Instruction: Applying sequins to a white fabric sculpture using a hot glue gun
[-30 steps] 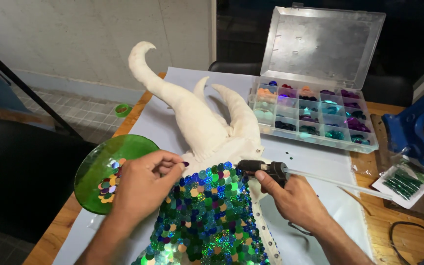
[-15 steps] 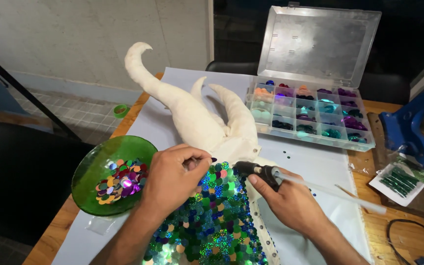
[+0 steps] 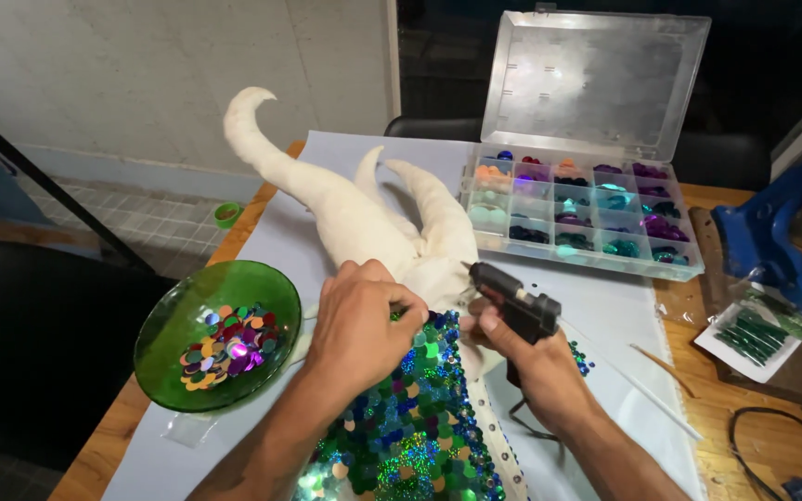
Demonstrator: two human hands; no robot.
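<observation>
The white mermaid-tail-shaped form (image 3: 364, 223), half covered in green-blue sequins, is lying mid-table. The left hand (image 3: 359, 320) is pinching together, probably on a sequin; the right hand (image 3: 536, 357) is clamping the black glue gun (image 3: 512, 301). Hot glue may be burning close fingertips.

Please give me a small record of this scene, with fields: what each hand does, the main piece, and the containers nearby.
Left hand: left hand presses its fingers on the sequin edge of the white cloth figure with curved tails.
Right hand: right hand grips a black glue gun, nozzle toward the figure.
Main piece: lower part covered in green and blue sequins.
Left container: green glass bowl with loose mixed sequins.
Far container: clear plastic compartment box, lid open.
</observation>
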